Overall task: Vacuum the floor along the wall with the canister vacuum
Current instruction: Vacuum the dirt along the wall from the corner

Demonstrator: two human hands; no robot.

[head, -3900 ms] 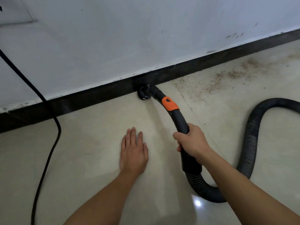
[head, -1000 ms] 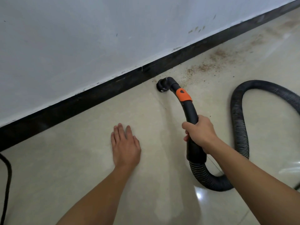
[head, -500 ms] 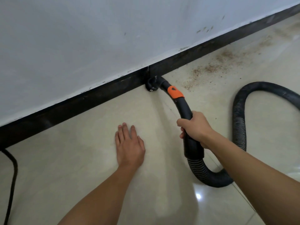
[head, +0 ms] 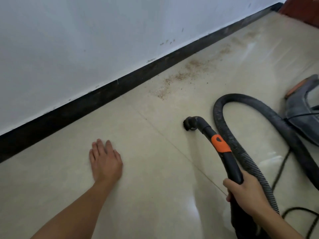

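Observation:
My right hand (head: 245, 192) grips the black vacuum handle (head: 231, 168) just below its orange band (head: 221, 144). The small round nozzle (head: 189, 123) at the handle's bent tip sits on the beige tile floor, well away from the black baseboard (head: 103, 99). My left hand (head: 105, 161) lies flat on the floor with its fingers straight, pointing at the wall. Brown dirt (head: 183, 76) is scattered along the baseboard, beyond the nozzle. The ribbed black hose (head: 241, 104) loops behind the handle toward the grey canister (head: 305, 114) at the right edge.
The white wall (head: 86, 40) runs diagonally from lower left to upper right. A thin black power cord (head: 283, 171) trails on the floor at the lower right. Something dark red (head: 303, 9) stands in the far upper right corner.
The nozzle has pulled back from the baseboard to the open floor on the right. The view has swung right, bringing the canister into sight. My left hand stays flat on the floor.

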